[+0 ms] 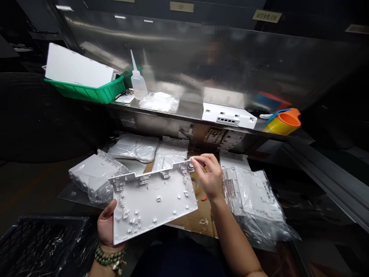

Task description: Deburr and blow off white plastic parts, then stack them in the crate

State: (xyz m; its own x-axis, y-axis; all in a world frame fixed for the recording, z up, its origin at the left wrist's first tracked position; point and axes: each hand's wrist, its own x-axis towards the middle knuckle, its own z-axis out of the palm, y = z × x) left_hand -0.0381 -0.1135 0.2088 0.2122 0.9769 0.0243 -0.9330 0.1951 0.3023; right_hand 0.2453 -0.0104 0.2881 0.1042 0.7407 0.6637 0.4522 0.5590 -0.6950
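A white plastic casing panel (155, 200), its inner side with clips and posts facing me, is held tilted above the bench. My left hand (107, 223) grips its left edge, thumb on the near face and the other fingers hidden behind. At the panel's upper right corner, my right hand (209, 173) is closed in a pinch. A small white bit shows at its fingertips; whether it is part of the panel or a separate piece, I cannot tell. Behind that corner lies a roll of yellow tape (196, 184), partly covered.
Bagged white panels lie left (95, 173), behind (134, 147) and right (259, 192) on the cardboard-covered bench (198, 225). The metal shelf (187, 112) above carries a green bin (86, 91), a squeeze bottle (139, 85), a white casing (229, 115) and a yellow-orange cup (285, 122).
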